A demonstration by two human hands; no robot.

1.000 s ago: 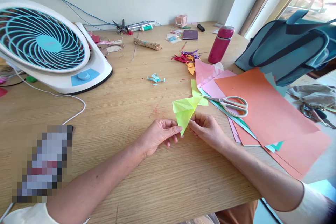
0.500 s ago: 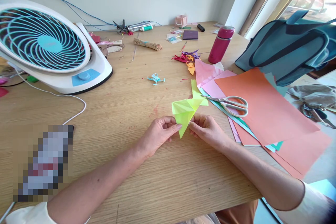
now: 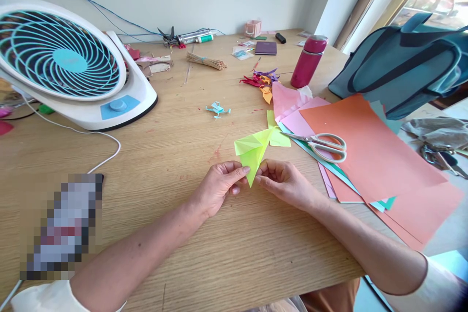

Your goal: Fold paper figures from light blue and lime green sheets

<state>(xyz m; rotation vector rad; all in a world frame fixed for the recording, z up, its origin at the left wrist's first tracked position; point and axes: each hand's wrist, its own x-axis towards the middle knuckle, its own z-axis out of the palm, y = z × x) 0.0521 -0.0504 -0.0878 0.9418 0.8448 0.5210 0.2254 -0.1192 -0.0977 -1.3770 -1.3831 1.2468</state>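
A folded sheet of yellow-green paper [image 3: 252, 151], pointed at its lower end, stands tilted above the table. My left hand [image 3: 221, 185] pinches its left side near the point, thumb on the front face. At the opposite edge is my right hand [image 3: 287, 183], its fingers curled and the tips closed on the paper's rim; the exact grip is partly hidden. Just behind lies a yellow-green offcut [image 3: 280, 138] on the table. Scissors [image 3: 327, 147] with white handles rest on the coloured sheets to the right. A small light-blue folded paper figure [image 3: 218, 109] sits farther back.
Orange and pink paper sheets [image 3: 369, 151] spread over the right side. A magenta bottle [image 3: 308, 63] and a teal bag [image 3: 395, 66] stand behind them. At left are a white fan [image 3: 135, 90] and its cable. A bundle of sticks [image 3: 206, 61] lies toward the wall.
The folded paper has shifted slightly left and toward me, showing more of the offcut behind it. My right fingers have slid a little left along its edge.
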